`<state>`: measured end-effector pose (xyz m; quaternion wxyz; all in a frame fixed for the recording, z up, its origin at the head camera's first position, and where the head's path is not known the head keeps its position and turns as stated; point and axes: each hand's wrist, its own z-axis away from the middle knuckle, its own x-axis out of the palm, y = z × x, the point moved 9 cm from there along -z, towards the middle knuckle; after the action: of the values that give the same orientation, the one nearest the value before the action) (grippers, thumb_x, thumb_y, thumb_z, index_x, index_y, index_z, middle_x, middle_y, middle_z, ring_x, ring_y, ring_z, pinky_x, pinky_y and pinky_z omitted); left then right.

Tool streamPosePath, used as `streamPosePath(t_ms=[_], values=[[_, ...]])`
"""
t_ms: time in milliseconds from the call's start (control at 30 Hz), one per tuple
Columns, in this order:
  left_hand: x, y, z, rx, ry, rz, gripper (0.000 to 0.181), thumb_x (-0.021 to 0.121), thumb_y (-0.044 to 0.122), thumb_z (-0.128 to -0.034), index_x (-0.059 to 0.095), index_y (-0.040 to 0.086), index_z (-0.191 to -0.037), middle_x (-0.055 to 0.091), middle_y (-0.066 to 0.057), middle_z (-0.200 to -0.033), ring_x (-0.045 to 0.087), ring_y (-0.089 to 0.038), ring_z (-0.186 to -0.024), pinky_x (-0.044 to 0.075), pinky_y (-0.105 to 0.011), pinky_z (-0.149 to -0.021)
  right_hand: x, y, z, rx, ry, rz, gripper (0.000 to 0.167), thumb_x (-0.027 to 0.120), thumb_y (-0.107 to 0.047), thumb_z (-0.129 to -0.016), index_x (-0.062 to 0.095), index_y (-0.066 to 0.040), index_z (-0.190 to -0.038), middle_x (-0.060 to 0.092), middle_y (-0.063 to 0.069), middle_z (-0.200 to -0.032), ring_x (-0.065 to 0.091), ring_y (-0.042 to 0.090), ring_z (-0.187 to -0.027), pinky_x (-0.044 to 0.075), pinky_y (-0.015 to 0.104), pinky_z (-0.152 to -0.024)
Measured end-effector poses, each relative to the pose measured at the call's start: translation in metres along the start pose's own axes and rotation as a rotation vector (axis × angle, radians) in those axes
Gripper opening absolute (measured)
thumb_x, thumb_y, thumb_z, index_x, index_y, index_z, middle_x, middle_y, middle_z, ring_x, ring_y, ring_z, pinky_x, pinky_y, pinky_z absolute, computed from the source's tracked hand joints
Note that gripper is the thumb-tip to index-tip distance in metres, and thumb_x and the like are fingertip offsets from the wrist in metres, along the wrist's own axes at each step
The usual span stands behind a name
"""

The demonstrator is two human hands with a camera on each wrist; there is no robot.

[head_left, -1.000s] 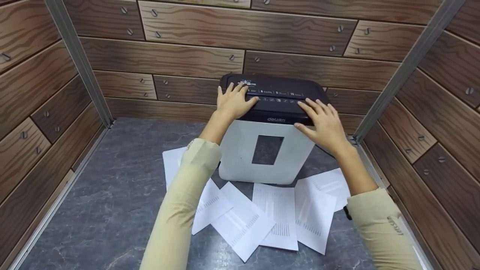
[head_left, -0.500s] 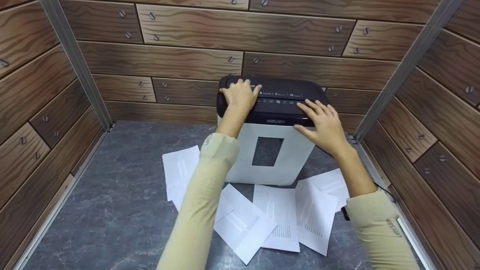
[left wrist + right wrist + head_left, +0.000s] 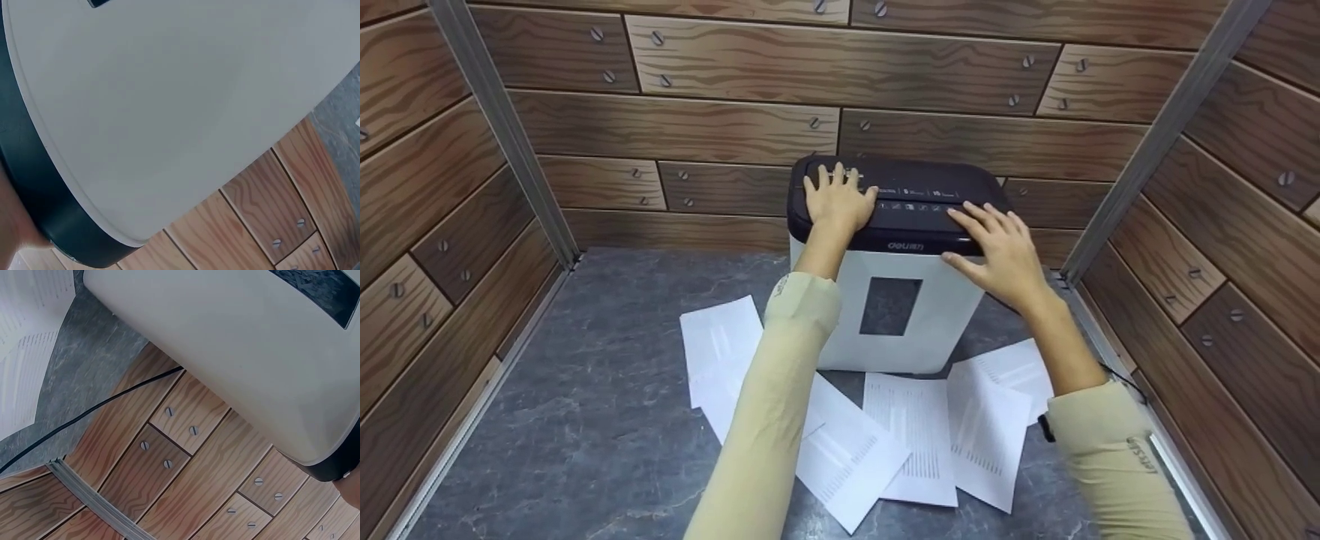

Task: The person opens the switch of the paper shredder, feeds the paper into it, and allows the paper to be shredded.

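At far side of desk (image 3: 585,420): shredder (image 3: 941,315) upright, left hand (image 3: 838,204) and right hand (image 3: 1001,255) laid on its lid (image 3: 911,196), fingers (image 3: 838,175) spread, seemingly steadying it; pressure unclear.

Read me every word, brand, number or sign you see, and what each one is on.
"deli": front edge of the black lid of the shredder; characters beside it blurred.
White print and symbol row, lid top: too small to read; left hand covers some.
Lettering, right sleeve: too blurred.
Lettering, left sleeve cuff: too small.
Lines on the paper sheets: too small.
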<state>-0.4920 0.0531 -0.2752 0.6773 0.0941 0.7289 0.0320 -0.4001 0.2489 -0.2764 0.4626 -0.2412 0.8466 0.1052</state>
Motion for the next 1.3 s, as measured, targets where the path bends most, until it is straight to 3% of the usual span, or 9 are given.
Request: streamPosePath(t_ms=[233,600,933,1300], values=[[0.0005,-0.0005,-0.0004,0.017,-0.028,0.004,0.061,0.019,0.051,-0.0972,0.015,0.018,-0.148,0.008,-0.004,-0.152,0.000,-0.023,-0.138,0.002,-0.046,-0.109,-0.0004,-0.0002,-0.0016,0.000,0.009,0.002,0.063,0.062,-0.049,-0.083,0.046,-0.020,-0.136,0.042,0.010,-0.138,0.030,0.035,-0.128,0.015,0.049,-0.106],[0.0022,-0.0026,-0.0009,-0.008,-0.046,0.019,0.062,0.020,0.051,-0.0970,0.013,0.016,-0.148,0.008,-0.006,-0.152,0.001,-0.021,-0.138,0.000,-0.043,-0.110,0.0017,0.0017,-0.0009,0.004,0.002,-0.006,0.063,0.061,-0.049,-0.083,0.046,-0.020,-0.136,0.041,0.009,-0.139,0.030,0.034,-0.129,0.013,0.048,-0.107],[-0.0002,-0.0012,-0.0030,0.016,-0.027,0.023,0.057,0.020,0.045,-0.0986,0.020,0.015,-0.147,0.013,-0.005,-0.152,0.004,-0.020,-0.138,0.002,-0.044,-0.110,0.0017,0.0038,-0.0003,0.046,-0.021,-0.015,0.063,0.059,-0.052,-0.083,0.043,-0.026,-0.138,0.039,0.005,-0.141,0.026,0.032,-0.131,0.006,0.062,-0.103],[0.0006,0.0070,-0.0015,-0.023,-0.037,0.044,0.053,0.018,0.033,-0.1002,0.016,0.007,-0.147,0.010,-0.012,-0.151,0.003,-0.023,-0.138,0.000,-0.040,-0.110,0.0019,0.0038,0.0013,0.048,-0.038,-0.005,0.063,0.058,-0.053,-0.084,0.041,-0.027,-0.139,0.037,0.003,-0.143,0.025,0.031,-0.132,0.008,0.061,-0.103]])
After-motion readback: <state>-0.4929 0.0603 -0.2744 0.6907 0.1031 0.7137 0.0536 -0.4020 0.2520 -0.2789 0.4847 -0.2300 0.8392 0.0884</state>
